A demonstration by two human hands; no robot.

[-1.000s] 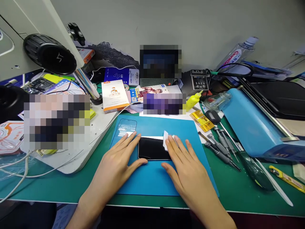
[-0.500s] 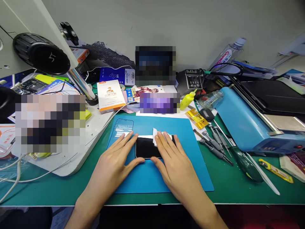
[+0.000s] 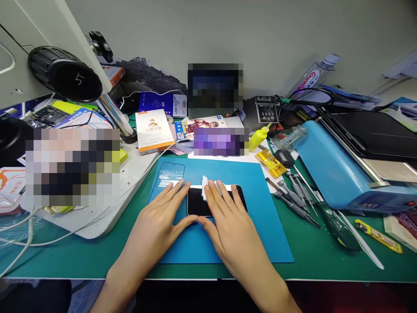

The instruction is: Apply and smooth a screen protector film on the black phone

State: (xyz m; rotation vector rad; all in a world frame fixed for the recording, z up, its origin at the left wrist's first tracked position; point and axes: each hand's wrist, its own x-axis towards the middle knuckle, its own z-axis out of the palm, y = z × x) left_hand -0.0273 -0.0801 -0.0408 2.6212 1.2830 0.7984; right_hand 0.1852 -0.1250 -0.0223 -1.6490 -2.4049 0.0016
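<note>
A smartphone (image 3: 197, 201) with a black screen lies face up and sideways on the blue mat (image 3: 195, 250). My left hand (image 3: 159, 217) steadies its left end, the thumb at the near edge and the fingers by the far edge. Under the flattened fingers of my right hand (image 3: 233, 226) is a white wipe (image 3: 204, 191), pressed onto the screen. The right thumb reaches the phone's near edge, close to the left thumb. A clear screen protector (image 3: 172, 172) with a black border lies on the mat beyond my left fingertips.
Several screwdrivers (image 3: 295, 202) and a yellow cutter (image 3: 378, 236) lie at the right, near a blue machine (image 3: 339, 169). A yellow bottle (image 3: 259, 138) and a white-orange box (image 3: 154, 130) stand behind the mat. At the left is a white microscope base (image 3: 97, 221) with cables.
My right hand has slid left along the screen with the wipe, its thumb now near the left thumb. My left hand keeps its place on the phone. The camera view has shifted slightly.
</note>
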